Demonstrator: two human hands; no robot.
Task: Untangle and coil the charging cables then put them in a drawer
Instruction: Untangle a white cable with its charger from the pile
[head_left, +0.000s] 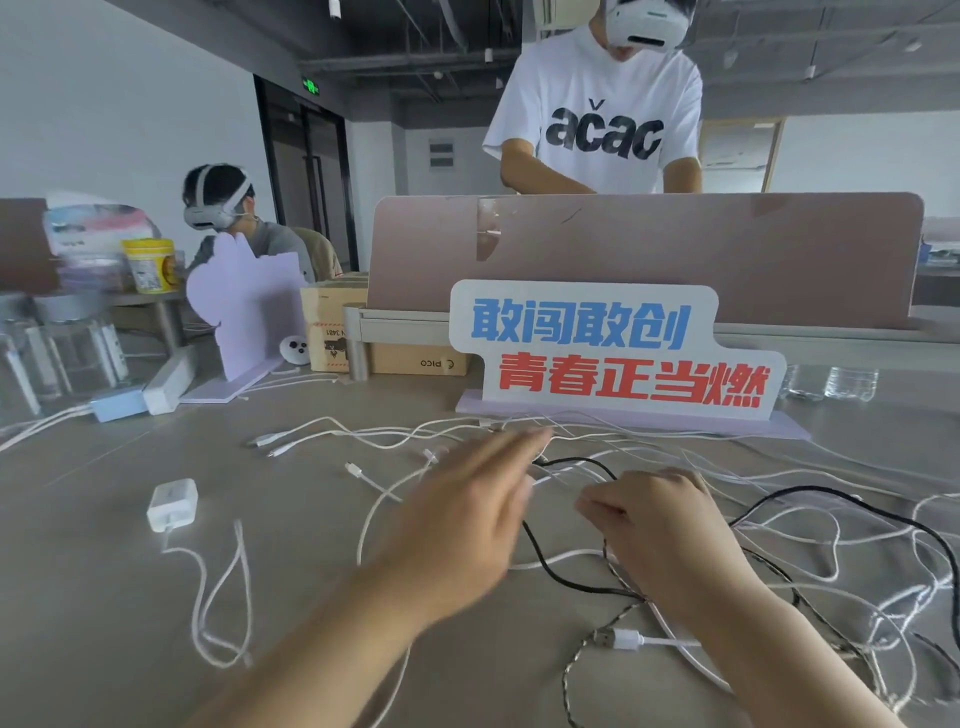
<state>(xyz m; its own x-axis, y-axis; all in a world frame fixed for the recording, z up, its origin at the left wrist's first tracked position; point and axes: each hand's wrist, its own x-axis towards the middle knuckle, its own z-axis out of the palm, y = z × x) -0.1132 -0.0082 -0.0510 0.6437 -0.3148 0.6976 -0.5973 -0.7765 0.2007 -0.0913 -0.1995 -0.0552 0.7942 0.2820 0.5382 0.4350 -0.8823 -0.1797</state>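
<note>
A tangle of white charging cables (691, 467) and a black cable (841, 493) sprawls over the grey table (104, 597), mostly at the centre and right. A white charger block (172, 503) with its own looped cable (218, 587) lies at the left. A braided cable with a white USB plug (626, 638) lies near the front. My left hand (467, 514) hovers flat over the tangle's left part, fingers apart, blurred, holding nothing. My right hand (660, 525) is over the middle, fingers pinched on a thin white cable by the black one.
A lettered sign on a lilac base (613, 353) stands just behind the cables. A pink desk divider (727, 260), cardboard boxes (415, 358), a power strip (169, 382) and a blue adapter (118, 404) sit further back and left. Two people with headsets are nearby.
</note>
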